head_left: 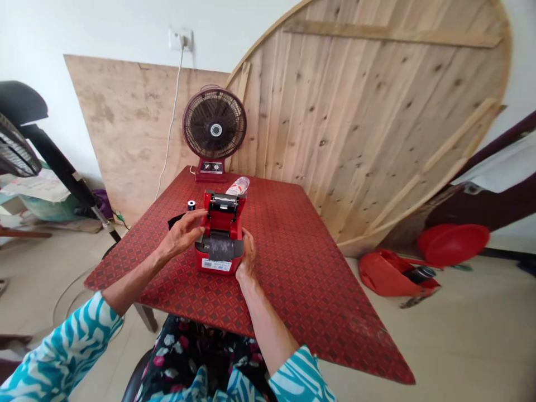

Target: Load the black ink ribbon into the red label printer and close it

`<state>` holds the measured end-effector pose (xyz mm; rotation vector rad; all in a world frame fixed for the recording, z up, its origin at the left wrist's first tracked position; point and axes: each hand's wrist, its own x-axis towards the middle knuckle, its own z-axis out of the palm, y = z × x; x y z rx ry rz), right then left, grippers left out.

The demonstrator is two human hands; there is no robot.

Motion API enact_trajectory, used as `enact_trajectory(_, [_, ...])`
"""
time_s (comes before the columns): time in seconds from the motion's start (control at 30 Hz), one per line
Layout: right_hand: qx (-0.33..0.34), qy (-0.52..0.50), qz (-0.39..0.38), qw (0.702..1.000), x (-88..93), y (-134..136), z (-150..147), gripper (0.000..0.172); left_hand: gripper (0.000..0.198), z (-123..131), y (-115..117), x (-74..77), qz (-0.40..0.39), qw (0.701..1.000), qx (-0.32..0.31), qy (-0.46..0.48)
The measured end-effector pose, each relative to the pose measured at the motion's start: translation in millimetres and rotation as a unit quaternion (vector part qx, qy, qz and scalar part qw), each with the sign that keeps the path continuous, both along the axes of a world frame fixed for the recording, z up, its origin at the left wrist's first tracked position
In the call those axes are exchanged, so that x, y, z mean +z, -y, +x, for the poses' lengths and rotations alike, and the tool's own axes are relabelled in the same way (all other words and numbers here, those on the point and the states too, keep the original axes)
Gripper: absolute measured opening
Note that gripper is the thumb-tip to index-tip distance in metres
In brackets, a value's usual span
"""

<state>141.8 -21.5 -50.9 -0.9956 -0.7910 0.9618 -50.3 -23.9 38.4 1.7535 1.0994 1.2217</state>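
A: At the left edge of the table, a black pedestal fan [17, 145] is standing beside a tan plywood sheet [125, 128] leaning on the wall. Left hand [182, 233] is hovering half-open, fingers curved, tips reaching the printer's left side, teal-and-white striped sleeve [62, 346] showing below.

B: Copy. What's on the table?

A: Red patterned cloth-covered table [301, 268]. A small round black-and-white spool [191, 205] is sitting just left of the printer, behind the left hand. A dark flat piece [173, 221] is lying half-hidden under that hand.

B: And the main unit?

A: Red boxy plastic receipt printer [218, 262] is sitting mid-table between both hands, its hinged lid [221, 209] standing up, probably so the inside stays reachable. Clear plastic bottle [238, 186] is lying just behind it, and a maroon round desk fan [214, 125] is standing at the far edge.

B: Right hand?

A: Right hand [248, 255] is pressing on the printer's right side, seemingly bracing it. Fingers are curled, but I cannot tell if it's a full grip.

B: Anything further right?

A: Large round pine board [355, 111] is leaning on the wall, with a red plastic basin [453, 244] resting on the floor near a crumpled red bag [389, 273].
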Motion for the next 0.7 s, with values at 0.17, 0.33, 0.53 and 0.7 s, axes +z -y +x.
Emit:
enact_trajectory(0.17, [-0.004, -0.017, -0.006, 1.000, 4.5, -1.3, -1.7, 0.042, 0.034, 23.3, -30.0, 38.1, 0.070, 0.942, -0.097, -0.313])
enact_trajectory(0.33, [0.000, -0.040, 0.003, 0.999, 9.2, -1.0, -5.2, 0.039, 0.022, 47.6, -60.9, 46.3, 0.022, 0.871, -0.148, -0.467])
enact_trajectory(0.53, [0.009, -0.037, 0.004, 0.999, 9.3, -3.8, -10.0, 0.036, 0.011, 46.6, -69.8, 44.9, -0.028, 0.885, -0.215, -0.412])
enact_trajectory(0.7, [0.000, -0.028, 0.009, 1.000, 11.9, -4.5, -10.3, 0.034, 0.016, 42.9, -65.1, 46.4, -0.053, 0.919, -0.202, -0.336])
